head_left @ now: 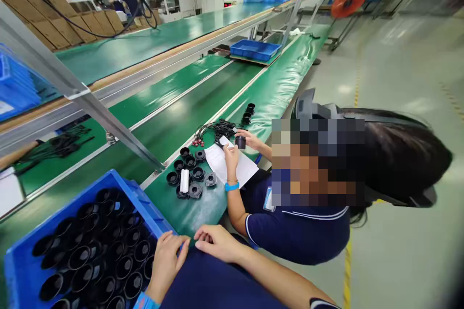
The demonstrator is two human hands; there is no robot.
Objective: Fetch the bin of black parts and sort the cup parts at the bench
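My left hand (167, 259) is by the right rim of a blue bin (145, 205) full of black round cups (82, 256). Its thumb stands apart from the bent fingers, and nothing shows in it. Just right of it, at the near edge of the green bench, my right hand (217, 243) is loosely curled, with a gap between thumb and fingers and no object visible. Beyond both hands, black round parts (198, 173) and a white cylindrical pair (184, 181) lie on the bench.
At the right sits a co-worker (297, 231), whose hands hold a black cup (240, 142) above white paper (250, 169). Black cables (224, 128) lie behind. A metal post (116, 128) slants over the bench. Farther back is a blue tray (254, 50).
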